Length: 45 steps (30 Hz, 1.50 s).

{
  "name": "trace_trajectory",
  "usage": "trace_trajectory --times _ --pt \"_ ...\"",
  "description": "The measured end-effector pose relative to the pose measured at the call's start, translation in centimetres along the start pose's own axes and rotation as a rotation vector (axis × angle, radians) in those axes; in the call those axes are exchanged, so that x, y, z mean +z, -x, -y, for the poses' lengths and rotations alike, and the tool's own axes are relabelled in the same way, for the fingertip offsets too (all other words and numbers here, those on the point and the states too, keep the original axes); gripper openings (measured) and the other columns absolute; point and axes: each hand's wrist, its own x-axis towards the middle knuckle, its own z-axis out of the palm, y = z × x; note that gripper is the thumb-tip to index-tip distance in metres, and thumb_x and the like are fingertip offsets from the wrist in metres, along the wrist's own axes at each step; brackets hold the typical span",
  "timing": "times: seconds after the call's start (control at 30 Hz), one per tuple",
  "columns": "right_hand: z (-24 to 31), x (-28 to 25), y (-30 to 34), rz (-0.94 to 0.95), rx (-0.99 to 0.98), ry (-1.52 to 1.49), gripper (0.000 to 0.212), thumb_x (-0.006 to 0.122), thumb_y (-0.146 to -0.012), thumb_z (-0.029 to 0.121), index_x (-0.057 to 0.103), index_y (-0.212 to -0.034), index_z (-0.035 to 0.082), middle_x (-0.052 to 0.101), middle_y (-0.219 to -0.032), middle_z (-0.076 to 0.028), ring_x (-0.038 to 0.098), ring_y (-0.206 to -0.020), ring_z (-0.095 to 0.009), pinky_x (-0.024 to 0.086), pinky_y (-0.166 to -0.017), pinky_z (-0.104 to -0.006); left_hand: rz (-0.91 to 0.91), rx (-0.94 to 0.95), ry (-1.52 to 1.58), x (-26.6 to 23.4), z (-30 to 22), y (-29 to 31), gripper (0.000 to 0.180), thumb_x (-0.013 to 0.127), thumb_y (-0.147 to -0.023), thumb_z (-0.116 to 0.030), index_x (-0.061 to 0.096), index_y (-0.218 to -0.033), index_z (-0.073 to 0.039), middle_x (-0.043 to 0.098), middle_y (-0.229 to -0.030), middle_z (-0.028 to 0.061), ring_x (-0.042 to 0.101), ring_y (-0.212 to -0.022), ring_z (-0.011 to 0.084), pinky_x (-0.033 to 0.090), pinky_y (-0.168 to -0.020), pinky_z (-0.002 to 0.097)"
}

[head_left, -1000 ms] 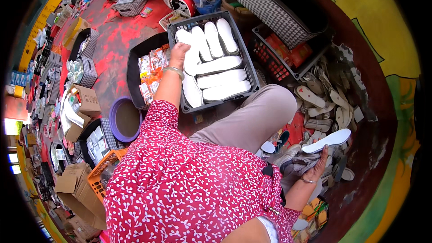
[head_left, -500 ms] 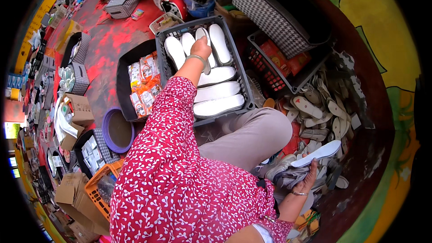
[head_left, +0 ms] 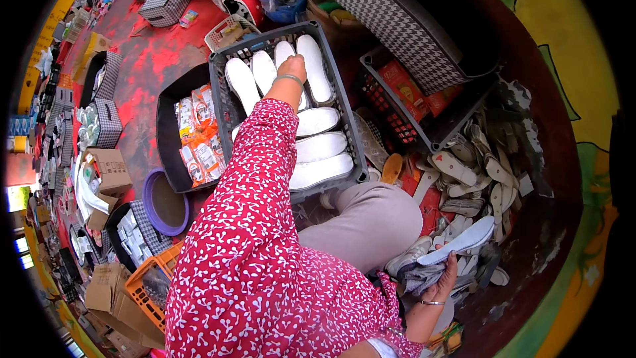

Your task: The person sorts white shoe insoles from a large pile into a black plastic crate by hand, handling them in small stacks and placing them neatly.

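White insoles [head_left: 313,69] lie in two rows inside a dark grey plastic crate [head_left: 342,93] in front of me. My left hand [head_left: 292,67], a bangle at its wrist, reaches over the crate with its fingers closed round the end of one white insole [head_left: 284,49]. To the lower right, my right hand [head_left: 442,282] holds another white insole [head_left: 462,241], tilted, by its lower edge. Beneath that insole are grey cloth [head_left: 422,277] and a pale shoe [head_left: 407,256]; whether my right hand touches the cloth I cannot tell.
Pale soles and sandals [head_left: 457,167] are heaped at my right. Left of the crate stands a black bin [head_left: 163,149] of orange-and-white packets, with a purple tub [head_left: 152,215] nearer me. A houndstooth box [head_left: 397,26] rests on a black crate [head_left: 430,139] at the far right.
The crate has shifted slightly left in view. My left hand stays on the insole at its far end. In my right hand the insole has moved slightly down and left.
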Motion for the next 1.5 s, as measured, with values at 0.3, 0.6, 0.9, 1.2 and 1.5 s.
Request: trace_trajectory --times 0.3,0.6,0.9,1.2,1.5 --pt "-0.4 -0.7 -1.1 0.023 0.006 0.073 0.045 0.06 -0.086 0.031 0.051 -0.12 0.002 0.064 -0.103 -0.011 0.06 -0.091 -0.019 0.049 -0.082 -0.0318 0.071 -0.026 0.043 0.9 0.6 -0.8 0.028 0.05 -0.081 -0.011 0.06 -0.104 0.0 0.059 -0.109 0.0223 0.057 -0.104 0.0352 0.045 -0.09 0.0385" --pt "-0.7 -0.6 -0.8 -0.031 -0.019 -0.013 0.045 0.06 -0.085 0.026 0.049 -0.118 -0.001 0.062 -0.1 -0.014 0.061 -0.083 -0.025 0.054 -0.072 -0.0419 0.055 -0.246 0.36 -1.5 5.2 0.2 0.032 0.056 -0.077 -0.021 0.06 -0.099 0.001 0.06 -0.107 0.0256 0.057 -0.101 0.0382 0.045 -0.088 0.0417" --pt "-0.7 -0.4 -0.7 -0.012 0.009 -0.039 0.045 0.062 -0.084 0.025 0.049 -0.118 -0.001 0.062 -0.101 -0.016 0.062 -0.084 -0.026 0.055 -0.07 -0.0416 0.097 -0.366 0.381 0.5 5.1 2.0 0.044 0.054 -0.078 -0.012 0.045 -0.119 0.004 0.056 -0.113 0.0282 0.054 -0.108 0.0394 0.042 -0.093 0.0403" --pt "-0.6 -0.6 -0.7 0.022 0.018 -0.027 0.044 0.062 -0.084 0.024 0.05 -0.119 0.0 0.063 -0.101 -0.015 0.062 -0.086 -0.023 0.054 -0.073 -0.037 0.088 -0.371 0.399 0.7 5.0 2.5 0.046 0.055 -0.077 -0.009 0.045 -0.12 0.004 0.054 -0.115 0.0288 0.052 -0.11 0.0399 0.041 -0.095 0.0405" --pt "-0.8 -0.8 -1.0 0.018 0.02 -0.012 0.042 0.061 -0.085 0.024 0.051 -0.118 0.0 0.064 -0.1 -0.014 0.062 -0.087 -0.022 0.053 -0.075 -0.0358 0.041 0.118 0.066 0.4 4.8 3.6 0.072 0.067 -0.078 -0.024 0.033 -0.138 -0.004 0.02 -0.147 0.0175 0.016 -0.137 0.0315 0.023 -0.11 0.0367"
